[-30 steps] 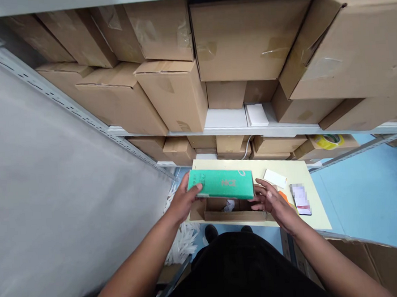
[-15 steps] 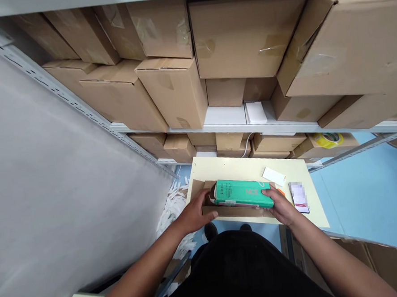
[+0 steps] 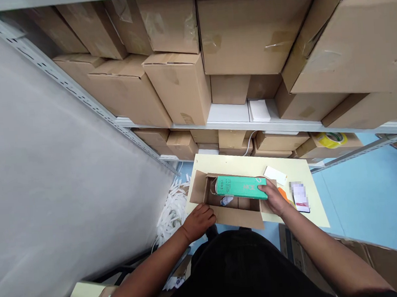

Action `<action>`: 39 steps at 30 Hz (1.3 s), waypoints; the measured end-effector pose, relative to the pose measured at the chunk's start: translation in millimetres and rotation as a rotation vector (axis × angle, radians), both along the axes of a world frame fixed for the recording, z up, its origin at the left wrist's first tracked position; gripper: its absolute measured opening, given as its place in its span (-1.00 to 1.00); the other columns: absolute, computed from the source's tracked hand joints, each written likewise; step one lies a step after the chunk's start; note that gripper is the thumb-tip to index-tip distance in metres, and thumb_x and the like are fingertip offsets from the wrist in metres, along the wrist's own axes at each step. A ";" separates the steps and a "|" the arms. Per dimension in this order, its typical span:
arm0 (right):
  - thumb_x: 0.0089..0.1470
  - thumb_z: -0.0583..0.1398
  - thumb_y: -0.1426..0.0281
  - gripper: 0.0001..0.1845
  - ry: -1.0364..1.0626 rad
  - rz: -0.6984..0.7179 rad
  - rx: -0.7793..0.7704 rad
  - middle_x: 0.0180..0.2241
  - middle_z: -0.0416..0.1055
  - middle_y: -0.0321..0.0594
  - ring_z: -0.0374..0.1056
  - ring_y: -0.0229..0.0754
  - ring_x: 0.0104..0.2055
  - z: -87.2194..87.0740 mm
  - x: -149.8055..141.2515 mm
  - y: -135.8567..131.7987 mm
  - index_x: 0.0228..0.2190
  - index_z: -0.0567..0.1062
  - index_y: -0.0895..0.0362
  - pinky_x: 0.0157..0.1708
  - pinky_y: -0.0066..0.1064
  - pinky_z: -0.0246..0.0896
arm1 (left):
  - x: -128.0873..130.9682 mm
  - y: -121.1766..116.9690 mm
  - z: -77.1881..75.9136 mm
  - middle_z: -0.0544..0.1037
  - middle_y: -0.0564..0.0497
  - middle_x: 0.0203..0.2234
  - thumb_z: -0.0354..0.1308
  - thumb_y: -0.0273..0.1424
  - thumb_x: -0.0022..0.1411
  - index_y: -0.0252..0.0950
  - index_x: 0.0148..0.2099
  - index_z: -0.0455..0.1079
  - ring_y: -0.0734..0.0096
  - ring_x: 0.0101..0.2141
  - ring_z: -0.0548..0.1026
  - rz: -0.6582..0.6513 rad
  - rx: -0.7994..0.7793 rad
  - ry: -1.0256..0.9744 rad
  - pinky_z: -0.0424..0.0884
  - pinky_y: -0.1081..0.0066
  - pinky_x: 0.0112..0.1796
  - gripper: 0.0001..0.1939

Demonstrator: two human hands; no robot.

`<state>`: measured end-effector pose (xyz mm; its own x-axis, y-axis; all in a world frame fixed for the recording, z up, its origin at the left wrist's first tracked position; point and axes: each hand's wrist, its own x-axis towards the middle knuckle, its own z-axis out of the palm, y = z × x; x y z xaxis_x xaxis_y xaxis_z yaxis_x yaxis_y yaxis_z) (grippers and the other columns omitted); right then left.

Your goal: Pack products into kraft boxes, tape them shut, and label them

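Observation:
A green box (image 3: 240,187) lies inside an open cardboard carton (image 3: 234,215) on a small pale-yellow table (image 3: 240,164). My right hand (image 3: 273,197) is closed round the green box's right end. My left hand (image 3: 199,220) rests on the carton's near-left flap, fingers curled on the cardboard. Something small and pale lies on the carton's floor under the green box.
A white card (image 3: 274,175), an orange item (image 3: 283,192) and a phone (image 3: 300,198) lie on the table's right side. Shelves packed with cardboard boxes (image 3: 181,84) rise behind. A tape roll (image 3: 333,139) sits at right. White paper strips (image 3: 170,208) litter the blue floor at left. An open carton (image 3: 376,258) stands at lower right.
The green box went from held above the carton in both hands down into it. My left hand let go and moved to the carton's near flap, which now lies open.

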<state>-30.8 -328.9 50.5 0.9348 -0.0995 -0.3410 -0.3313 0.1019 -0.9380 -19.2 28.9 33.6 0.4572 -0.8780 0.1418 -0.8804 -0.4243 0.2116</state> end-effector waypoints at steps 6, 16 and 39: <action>-0.02 0.30 0.21 -0.42 0.027 0.026 -0.090 0.05 0.54 -0.20 0.41 0.12 0.07 -7.7 -0.3 0.0 0.07 0.51 0.01 0.02 -0.13 0.32 | -8.8 -3.0 -2.8 0.54 -0.12 -0.11 0.25 -0.13 0.29 -0.22 -0.13 0.46 0.06 -0.01 0.43 0.078 -0.101 0.243 0.31 0.03 0.11 -0.73; 0.05 0.30 0.12 0.05 0.001 0.101 -0.153 0.51 -0.18 -0.25 -0.34 -0.03 0.55 -27.9 -11.9 14.8 0.45 -0.02 -0.05 0.46 -0.09 -0.25 | 40.4 -42.9 24.6 0.24 -0.23 0.32 0.51 -0.15 -0.10 -0.18 0.44 0.04 -0.06 0.20 0.40 0.669 -0.202 0.752 0.39 0.10 0.14 0.14; 0.08 0.28 -0.04 -0.07 0.057 0.005 -0.141 0.45 0.07 -0.18 0.01 0.10 0.46 -34.5 -2.0 9.7 0.38 0.17 -0.07 0.40 0.01 -0.04 | 45.2 -46.1 -10.3 0.30 -0.19 0.12 0.39 -0.48 -0.03 -0.21 0.19 0.26 0.01 0.14 0.39 0.439 -0.268 0.526 0.42 0.04 0.15 -0.28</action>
